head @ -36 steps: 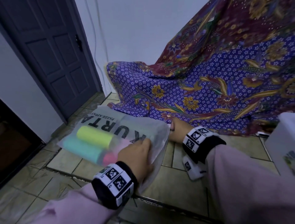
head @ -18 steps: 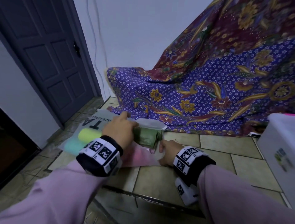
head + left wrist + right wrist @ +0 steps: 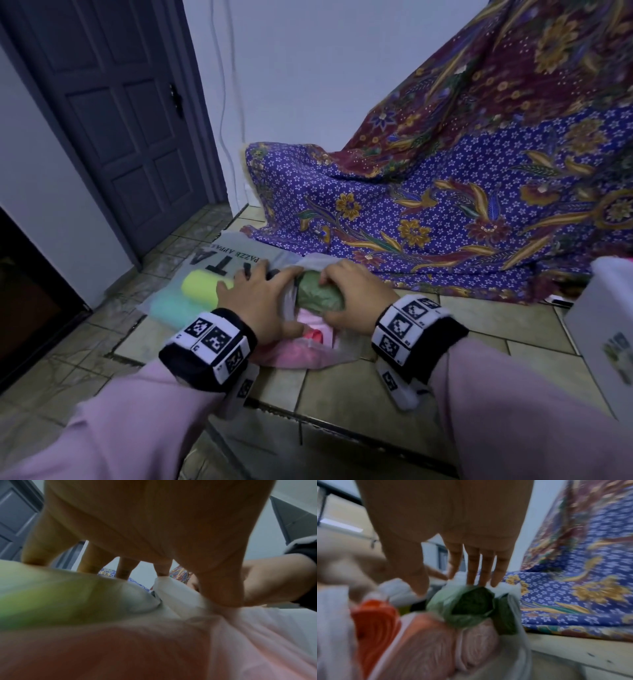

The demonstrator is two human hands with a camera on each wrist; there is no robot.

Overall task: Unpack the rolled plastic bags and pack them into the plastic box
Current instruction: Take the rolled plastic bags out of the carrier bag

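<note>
A clear printed packaging bag (image 3: 236,260) lies on the tiled floor with a yellow roll (image 3: 200,286) and a teal roll (image 3: 173,308) inside. At its mouth, my right hand (image 3: 356,296) grips a dark green roll (image 3: 318,294) from above, its fingers (image 3: 472,568) over the green roll (image 3: 471,605). My left hand (image 3: 260,298) presses flat on the bag beside it, fingers (image 3: 126,568) spread. A pink roll (image 3: 301,354) and a red roll (image 3: 317,335) lie under my hands. The white plastic box (image 3: 609,329) stands at the right edge.
A purple and maroon floral cloth (image 3: 445,212) drapes down to the floor behind the bag. A dark panelled door (image 3: 130,130) is at the back left. A dark opening (image 3: 30,301) is at the far left. Bare tiles (image 3: 342,397) lie in front.
The green roll has come out of the bag's mouth. My right hand moved from below the bag onto the roll and now grips it. My left hand shifted to pressing on the bag.
</note>
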